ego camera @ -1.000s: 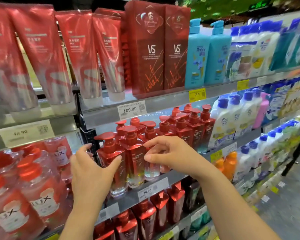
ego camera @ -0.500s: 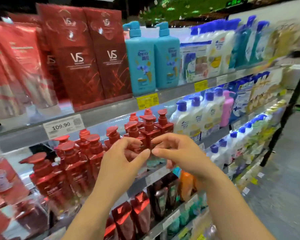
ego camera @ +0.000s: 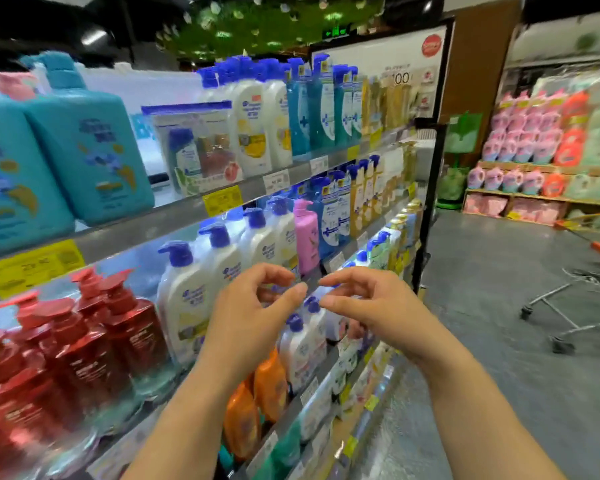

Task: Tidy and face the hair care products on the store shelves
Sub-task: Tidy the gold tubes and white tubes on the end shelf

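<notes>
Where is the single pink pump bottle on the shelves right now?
In the head view the pink pump bottle stands on the middle shelf, right of centre, between the white blue-capped bottles on its left and a blue bottle on its right.

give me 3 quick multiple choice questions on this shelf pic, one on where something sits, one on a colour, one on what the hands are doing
1. Where does the pink bottle stand?
A. among the white bottles with blue pumps, middle shelf
B. on the top shelf beside the teal bottles
C. on the floor by the cart

2. What colour are the caps of the red pump bottles at lower left?
A. blue
B. red
C. yellow

3. What are the hands doing?
A. both grip a red bottle
B. one lifts the pink bottle
C. both hang in front of the shelves, holding nothing

Answers:
1 A, white bottles stand to its left on the same shelf.
2 B, pumps and bodies are both red.
3 C, the left hand and right hand have loosely curled fingers with nothing between them.
</notes>
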Available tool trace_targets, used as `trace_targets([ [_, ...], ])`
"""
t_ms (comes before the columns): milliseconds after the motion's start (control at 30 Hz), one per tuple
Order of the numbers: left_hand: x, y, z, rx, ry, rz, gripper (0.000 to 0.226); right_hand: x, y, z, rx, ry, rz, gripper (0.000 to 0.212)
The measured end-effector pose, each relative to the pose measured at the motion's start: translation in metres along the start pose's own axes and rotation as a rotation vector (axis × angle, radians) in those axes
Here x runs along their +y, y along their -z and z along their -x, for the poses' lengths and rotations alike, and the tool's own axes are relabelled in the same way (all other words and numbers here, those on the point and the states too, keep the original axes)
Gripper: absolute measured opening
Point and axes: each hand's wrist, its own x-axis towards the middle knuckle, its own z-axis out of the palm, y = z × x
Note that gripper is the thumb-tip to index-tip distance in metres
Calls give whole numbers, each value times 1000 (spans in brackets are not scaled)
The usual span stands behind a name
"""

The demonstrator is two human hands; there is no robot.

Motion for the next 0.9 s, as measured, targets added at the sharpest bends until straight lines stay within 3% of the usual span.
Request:
trace_targets([
  [433, 13, -132, -93, -122, -44, 141, 10, 30, 127, -37, 152, -46, 51, 19],
  [900, -19, -236, -271, -97, -82, 193, 8, 67, 235, -203, 229, -24, 163, 18],
])
